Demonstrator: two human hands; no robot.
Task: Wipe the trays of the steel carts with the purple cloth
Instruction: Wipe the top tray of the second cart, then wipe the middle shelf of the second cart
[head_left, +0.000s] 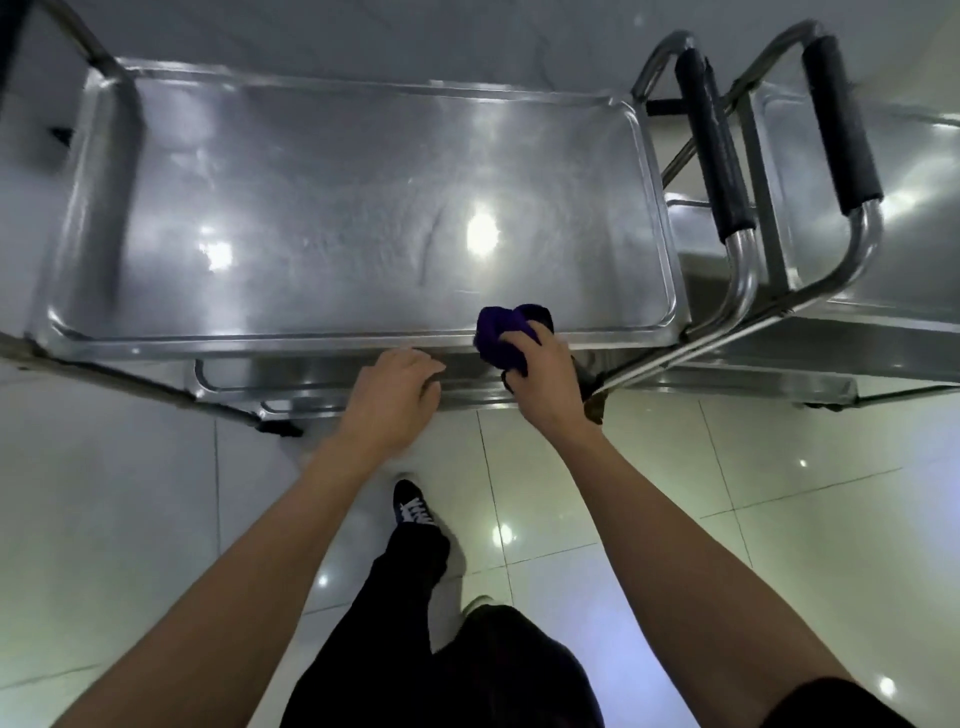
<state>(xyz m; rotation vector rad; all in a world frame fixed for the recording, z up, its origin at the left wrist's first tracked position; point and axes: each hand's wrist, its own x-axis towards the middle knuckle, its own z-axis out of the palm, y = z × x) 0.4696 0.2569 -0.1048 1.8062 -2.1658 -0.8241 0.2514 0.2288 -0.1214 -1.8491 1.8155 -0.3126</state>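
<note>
Purple cloth: bunched, clamped in the grip of the right hand, at the near rim of the top tray, toward its right end. Tray's long axis ran left to right; nearly all its surface lay forward and left of the cloth. Left hand: fingers curled over the near edge of the cart, just beside the right, holding no cloth. Second cart: right, handles adjacent. Right hand judged nearer for the next stroke.
</note>
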